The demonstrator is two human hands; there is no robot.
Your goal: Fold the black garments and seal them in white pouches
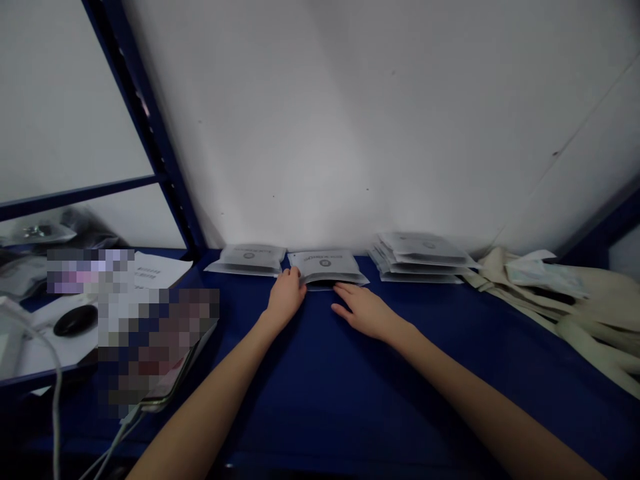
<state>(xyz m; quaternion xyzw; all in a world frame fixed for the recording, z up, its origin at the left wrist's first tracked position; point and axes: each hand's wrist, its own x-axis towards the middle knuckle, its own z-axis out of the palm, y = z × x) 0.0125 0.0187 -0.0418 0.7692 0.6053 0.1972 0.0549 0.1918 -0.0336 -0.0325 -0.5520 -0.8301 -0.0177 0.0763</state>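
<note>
On a dark blue shelf (320, 373), three piles of flat grey plastic packets lie along the white back wall. My left hand (286, 297) rests with curled fingers on the near left corner of the middle pile (325, 265). My right hand (361, 308) lies flat with fingers stretched toward the same pile's front edge, touching it. The left pile (250, 259) and the taller right pile (420, 257) lie untouched.
Cream cloth bags (565, 300) and a pale packet lie at the right. At the left are white papers (155, 270), a black round object (75, 320), a phone with a cable (165, 390), and a blue shelf upright (150, 133).
</note>
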